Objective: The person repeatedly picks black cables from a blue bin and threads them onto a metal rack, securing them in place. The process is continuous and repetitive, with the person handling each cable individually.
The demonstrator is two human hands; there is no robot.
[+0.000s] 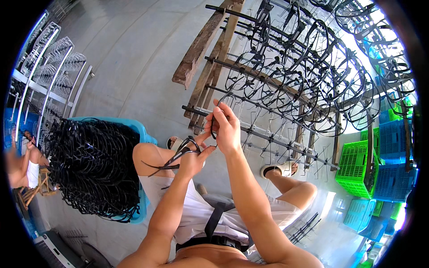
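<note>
My left hand is closed around several thin black curved strips, their pointed ends sticking out to the left. Just above and to the right, my right hand pinches a black curved piece, and the left fingertips reach up close to it. Both hands are at the left end of a low metal rod fitted with thin wire hooks. How the piece meets the hooks is hidden behind the fingers.
A wooden rack carries rods hung with black curved pieces. At my left stands a blue tub heaped with black strips. Green crates and blue crates are stacked right. Another person sits far left beside wire racks.
</note>
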